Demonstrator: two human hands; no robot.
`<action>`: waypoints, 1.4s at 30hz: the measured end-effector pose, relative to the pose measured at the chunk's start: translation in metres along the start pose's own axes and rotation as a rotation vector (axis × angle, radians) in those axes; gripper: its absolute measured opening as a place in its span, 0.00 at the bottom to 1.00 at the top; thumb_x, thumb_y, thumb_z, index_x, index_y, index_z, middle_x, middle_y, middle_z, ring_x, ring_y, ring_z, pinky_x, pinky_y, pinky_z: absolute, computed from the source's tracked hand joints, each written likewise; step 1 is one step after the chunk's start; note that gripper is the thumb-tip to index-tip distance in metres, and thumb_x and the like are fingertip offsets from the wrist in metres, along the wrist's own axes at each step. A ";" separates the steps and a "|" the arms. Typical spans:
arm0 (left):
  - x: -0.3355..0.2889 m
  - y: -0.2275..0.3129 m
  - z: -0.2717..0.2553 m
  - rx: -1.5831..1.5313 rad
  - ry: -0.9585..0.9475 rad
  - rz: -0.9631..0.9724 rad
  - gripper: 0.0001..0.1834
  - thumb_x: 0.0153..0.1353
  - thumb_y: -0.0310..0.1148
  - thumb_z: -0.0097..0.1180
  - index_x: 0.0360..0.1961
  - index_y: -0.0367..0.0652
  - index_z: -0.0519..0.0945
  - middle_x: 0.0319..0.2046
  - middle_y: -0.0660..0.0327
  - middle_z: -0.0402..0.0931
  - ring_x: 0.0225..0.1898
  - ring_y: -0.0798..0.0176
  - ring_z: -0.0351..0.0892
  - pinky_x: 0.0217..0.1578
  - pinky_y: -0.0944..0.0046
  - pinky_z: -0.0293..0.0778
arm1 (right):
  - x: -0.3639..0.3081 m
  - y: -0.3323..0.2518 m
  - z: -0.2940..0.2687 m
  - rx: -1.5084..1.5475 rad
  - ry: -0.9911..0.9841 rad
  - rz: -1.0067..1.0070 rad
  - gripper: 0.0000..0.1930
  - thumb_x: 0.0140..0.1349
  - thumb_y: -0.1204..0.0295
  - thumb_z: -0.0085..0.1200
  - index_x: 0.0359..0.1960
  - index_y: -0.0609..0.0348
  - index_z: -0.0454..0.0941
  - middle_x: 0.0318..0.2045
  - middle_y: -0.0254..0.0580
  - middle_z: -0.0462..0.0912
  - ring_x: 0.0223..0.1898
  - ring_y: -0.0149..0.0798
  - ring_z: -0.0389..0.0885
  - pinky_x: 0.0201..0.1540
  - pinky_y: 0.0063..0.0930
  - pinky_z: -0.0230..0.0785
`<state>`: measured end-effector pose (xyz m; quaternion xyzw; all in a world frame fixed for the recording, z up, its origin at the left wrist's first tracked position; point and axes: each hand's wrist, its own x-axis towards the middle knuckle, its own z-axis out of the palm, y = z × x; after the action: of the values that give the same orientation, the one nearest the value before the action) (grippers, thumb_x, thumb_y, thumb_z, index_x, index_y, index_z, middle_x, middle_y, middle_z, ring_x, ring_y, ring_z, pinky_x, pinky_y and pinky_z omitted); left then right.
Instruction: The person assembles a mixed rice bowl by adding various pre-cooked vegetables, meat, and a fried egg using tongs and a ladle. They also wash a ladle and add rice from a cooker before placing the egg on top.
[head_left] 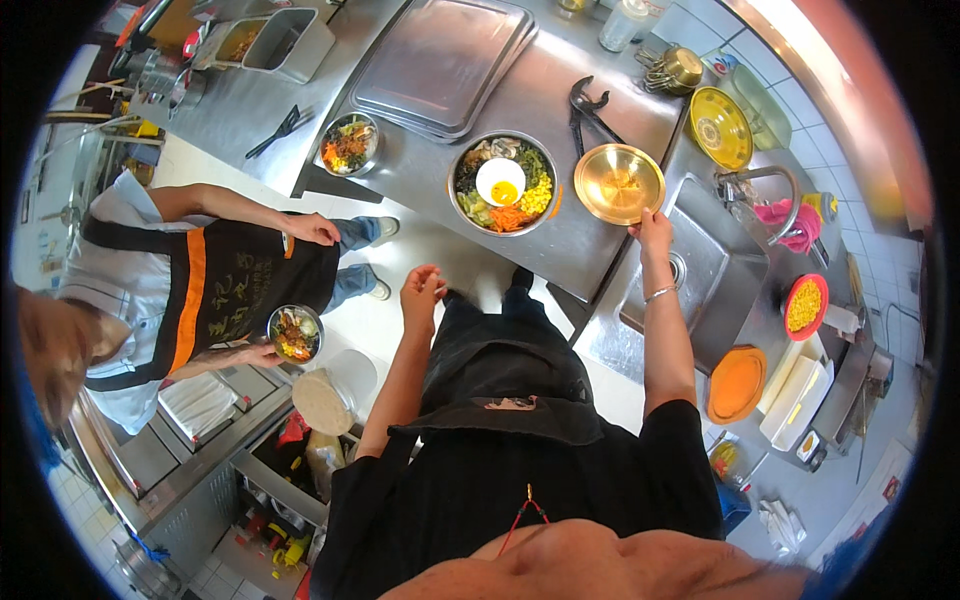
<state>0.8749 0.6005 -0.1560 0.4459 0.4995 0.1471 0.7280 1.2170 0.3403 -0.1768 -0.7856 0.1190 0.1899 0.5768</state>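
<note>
My right hand [652,233] pinches the near right rim of a shallow round golden metal dish [620,185], which is over the steel counter by the sink. My left hand [422,298] hangs in the air in front of the counter, fingers loosely curled and apart, nothing in it. Nearest to it on the counter is a large steel bowl [458,205] filled with sorted shredded vegetables, corn and mushrooms. A white round dish with an egg yolk [501,182] sits in its middle. Black pliers-like bowl tongs [590,108] lie just beyond the golden dish.
A lidded steel tray [440,65] and a smaller food bowl [349,144] stand on the counter. At left a co-worker [240,280] holds another food bowl [295,333]. To the right are a sink [715,310], a yellow colander [720,128] and a red bowl of corn [804,307].
</note>
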 end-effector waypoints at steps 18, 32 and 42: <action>0.070 0.087 0.108 1.259 0.053 0.677 0.10 0.39 0.29 0.65 0.20 0.45 0.74 0.30 0.60 0.67 0.31 0.55 0.74 0.30 0.57 0.71 | -0.101 -0.008 -0.008 -0.338 0.055 -0.362 0.10 0.57 0.75 0.47 0.41 0.60 0.74 0.39 0.41 0.72 0.33 0.33 0.71 0.38 0.25 0.67; 0.082 0.086 0.107 1.247 0.102 0.660 0.07 0.43 0.31 0.64 0.24 0.47 0.77 0.28 0.60 0.69 0.27 0.54 0.74 0.27 0.57 0.71 | -0.113 -0.008 0.014 -0.321 -0.101 -0.473 0.09 0.58 0.77 0.46 0.40 0.59 0.73 0.45 0.42 0.71 0.29 0.30 0.72 0.36 0.22 0.68; 0.038 0.030 0.059 0.605 0.171 0.486 0.06 0.57 0.26 0.50 0.35 0.41 0.77 0.27 0.66 0.69 0.28 0.71 0.65 0.29 0.70 0.64 | -0.117 0.001 0.065 -0.235 -0.438 -0.361 0.08 0.59 0.76 0.47 0.40 0.59 0.74 0.29 0.43 0.78 0.26 0.33 0.79 0.28 0.27 0.72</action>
<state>0.9502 0.6126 -0.1486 0.7316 0.4588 0.1981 0.4637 1.1010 0.3984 -0.1433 -0.7958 -0.1725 0.2614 0.5182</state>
